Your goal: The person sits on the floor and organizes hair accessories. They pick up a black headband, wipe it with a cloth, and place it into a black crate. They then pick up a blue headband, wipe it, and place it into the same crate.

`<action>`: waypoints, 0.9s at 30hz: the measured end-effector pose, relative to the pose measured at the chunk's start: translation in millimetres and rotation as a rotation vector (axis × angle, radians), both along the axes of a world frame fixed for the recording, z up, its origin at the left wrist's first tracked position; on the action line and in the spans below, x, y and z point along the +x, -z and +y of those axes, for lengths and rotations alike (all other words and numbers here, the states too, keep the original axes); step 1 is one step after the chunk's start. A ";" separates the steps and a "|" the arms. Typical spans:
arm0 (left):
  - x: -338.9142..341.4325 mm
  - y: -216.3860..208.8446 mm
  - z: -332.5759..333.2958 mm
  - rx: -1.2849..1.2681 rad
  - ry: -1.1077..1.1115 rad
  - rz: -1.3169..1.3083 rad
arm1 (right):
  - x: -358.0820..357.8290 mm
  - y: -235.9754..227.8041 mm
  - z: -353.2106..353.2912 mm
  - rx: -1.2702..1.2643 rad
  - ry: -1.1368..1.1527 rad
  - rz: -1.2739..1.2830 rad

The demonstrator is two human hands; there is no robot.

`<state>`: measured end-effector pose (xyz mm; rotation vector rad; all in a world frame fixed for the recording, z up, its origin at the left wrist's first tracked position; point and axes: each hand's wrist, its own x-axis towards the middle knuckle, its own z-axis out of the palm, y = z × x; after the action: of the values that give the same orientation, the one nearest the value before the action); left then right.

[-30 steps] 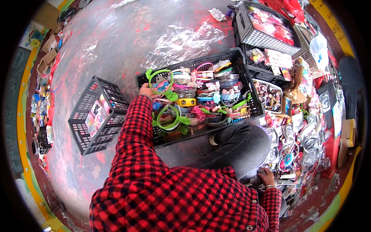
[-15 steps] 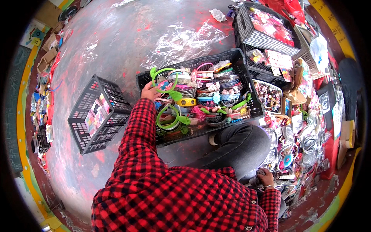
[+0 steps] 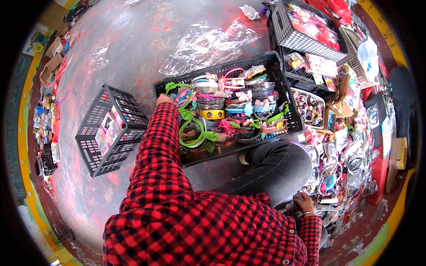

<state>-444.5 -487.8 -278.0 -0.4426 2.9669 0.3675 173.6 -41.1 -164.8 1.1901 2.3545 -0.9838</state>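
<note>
In the far left corner of a black crate (image 3: 278, 80), a green headband (image 3: 173, 86) lies just right of the left hand (image 3: 164, 99), its opening and grip hidden, with the curled right hand (image 3: 304, 203), its hold unclear, well apart off the near edge.

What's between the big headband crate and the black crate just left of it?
The checked left sleeve crosses that gap, left hand at the left end of the headband crate; grey floor shows beside the sleeve. Head view.

2 hands (image 3: 304, 203), 2 blk crates (image 3: 286, 84) L/ctr, 1 b/w woven bskt (image 3: 290, 39), 1 wide yel. band (image 3: 212, 114).
</note>
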 end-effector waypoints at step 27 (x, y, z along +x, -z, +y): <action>220.6 -59.5 42.2 -0.129 0.862 -0.293 | 4.8 2.2 6.8 -0.066 -0.037 0.139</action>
<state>-223.9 -445.6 -218.5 0.7024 2.5763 0.0057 178.4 -34.2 -167.1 1.0814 2.4197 -1.1564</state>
